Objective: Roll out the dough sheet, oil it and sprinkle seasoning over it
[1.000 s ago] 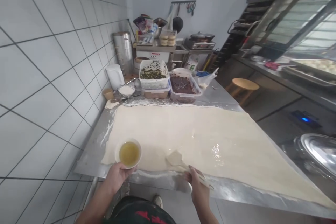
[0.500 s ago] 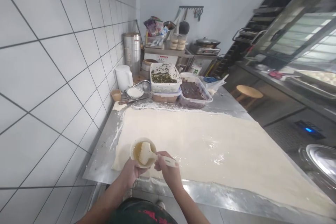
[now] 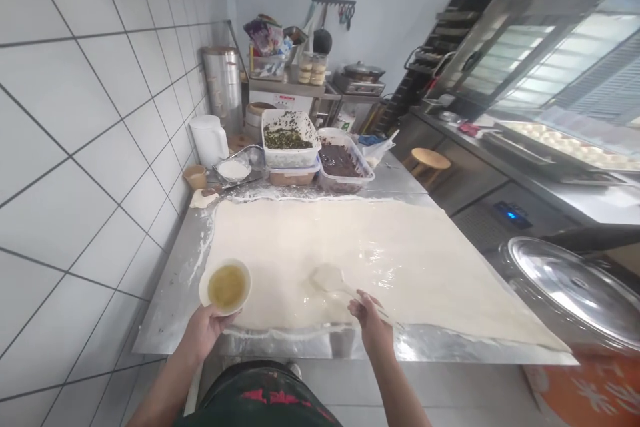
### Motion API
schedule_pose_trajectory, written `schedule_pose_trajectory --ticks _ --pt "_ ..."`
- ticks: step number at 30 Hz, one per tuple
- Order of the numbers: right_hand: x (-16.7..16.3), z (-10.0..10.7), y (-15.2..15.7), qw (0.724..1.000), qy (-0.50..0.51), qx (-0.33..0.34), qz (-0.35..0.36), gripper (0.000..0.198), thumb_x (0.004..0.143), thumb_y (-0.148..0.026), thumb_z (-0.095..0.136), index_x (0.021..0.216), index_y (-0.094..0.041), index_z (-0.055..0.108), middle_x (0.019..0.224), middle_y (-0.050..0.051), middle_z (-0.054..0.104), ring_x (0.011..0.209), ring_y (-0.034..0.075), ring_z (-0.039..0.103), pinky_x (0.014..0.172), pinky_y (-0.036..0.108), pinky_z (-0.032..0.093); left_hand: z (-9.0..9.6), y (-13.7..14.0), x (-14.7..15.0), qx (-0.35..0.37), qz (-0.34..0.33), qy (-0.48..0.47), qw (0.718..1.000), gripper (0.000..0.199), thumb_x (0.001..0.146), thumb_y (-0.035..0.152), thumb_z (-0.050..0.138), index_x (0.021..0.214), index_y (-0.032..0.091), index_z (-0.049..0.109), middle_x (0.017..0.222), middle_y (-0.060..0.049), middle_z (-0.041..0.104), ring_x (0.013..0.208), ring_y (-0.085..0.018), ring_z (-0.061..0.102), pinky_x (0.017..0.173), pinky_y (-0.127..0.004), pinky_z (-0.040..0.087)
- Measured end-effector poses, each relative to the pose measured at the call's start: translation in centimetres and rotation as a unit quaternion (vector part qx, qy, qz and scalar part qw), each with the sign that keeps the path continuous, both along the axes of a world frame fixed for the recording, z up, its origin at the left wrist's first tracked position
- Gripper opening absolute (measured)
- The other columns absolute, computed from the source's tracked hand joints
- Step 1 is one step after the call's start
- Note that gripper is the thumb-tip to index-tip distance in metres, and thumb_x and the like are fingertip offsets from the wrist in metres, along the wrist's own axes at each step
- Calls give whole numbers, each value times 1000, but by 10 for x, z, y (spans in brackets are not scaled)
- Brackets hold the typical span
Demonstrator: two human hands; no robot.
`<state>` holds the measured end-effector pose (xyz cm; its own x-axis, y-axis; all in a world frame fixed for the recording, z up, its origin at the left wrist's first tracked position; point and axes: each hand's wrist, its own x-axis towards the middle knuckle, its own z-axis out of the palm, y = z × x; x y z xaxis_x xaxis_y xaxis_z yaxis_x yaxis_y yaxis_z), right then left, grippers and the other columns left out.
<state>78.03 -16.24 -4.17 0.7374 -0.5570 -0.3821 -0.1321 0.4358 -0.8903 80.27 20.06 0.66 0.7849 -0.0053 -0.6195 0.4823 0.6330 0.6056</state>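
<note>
My left hand grips a small white bowl of yellowish liquid, probably oil, above the near left part of the dough. In my right hand is the handle of a pale pastry brush; its bristles rest on or just over the dough, and I cannot tell if they touch. Beneath both lies a wide, thin sheet of dough, spread across most of the steel table. Glossy wet patches show on the dough around and to the right of the brush.
Along the table's far side stand a white pitcher, a brown cup, a tray with white powder, a tub of chopped greens and a tub of dark paste. Tiled wall borders the left. A lidded metal pot stands right.
The brush has come out of the bowl and moved right, onto or just above the dough. My left hand has carried the bowl left, away from the brush. The view has turned right.
</note>
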Motion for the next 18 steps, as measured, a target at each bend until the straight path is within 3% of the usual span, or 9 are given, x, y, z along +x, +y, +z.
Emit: schedule_pose_trajectory --ticks 2,5,8,11,14,16,18 --pt "-9 -29 -2 999 45 -9 -1 41 64 -47 67 89 -15 62 69 3 62 63 16 59 60 26 49 3 12 -4 10 15 5 1000 63 63 -9 49 123 9 44 103 -13 66 100 -28 60 89 -43 49" --pt "-15 -55 34 989 52 -41 131 38 68 -48 63 90 -18 64 72 2 63 66 17 60 59 26 48 7 30 -9 16 42 1 999 64 65 -9 49 125 12 43 107 -13 64 101 -29 60 89 -43 50" --pt "-3 -57 106 958 0 -28 287 36 72 -49 61 89 -18 63 64 1 61 58 15 57 54 25 47 11 44 -14 20 74 -10 997 63 65 -8 48 124 13 44 108 -12 64 100 -28 60 89 -42 50" --pt "26 -46 184 927 -39 4 372 39 72 -52 60 86 -15 62 57 1 59 51 14 56 50 23 45 18 54 -17 26 102 -26 994 60 64 -8 48 121 11 46 108 -14 64 101 -28 60 91 -42 49" --pt "65 -35 232 914 -61 18 400 43 70 -53 61 87 -14 60 55 1 59 50 14 57 49 24 46 27 62 -21 20 124 -45 991 58 63 -7 48 117 11 48 109 -13 63 103 -29 59 92 -43 48" --pt "94 -32 234 925 -71 12 372 45 67 -52 63 88 -13 59 56 2 60 51 15 58 50 25 48 32 67 -25 18 141 -62 988 56 61 -6 50 114 13 50 110 -12 63 105 -30 58 93 -44 47" --pt "119 -32 216 954 -72 2 292 48 63 -51 65 90 -12 58 58 1 61 53 14 59 53 26 50 37 71 -30 20 155 -75 985 54 60 -5 53 111 12 52 111 -12 63 105 -31 57 94 -44 46"
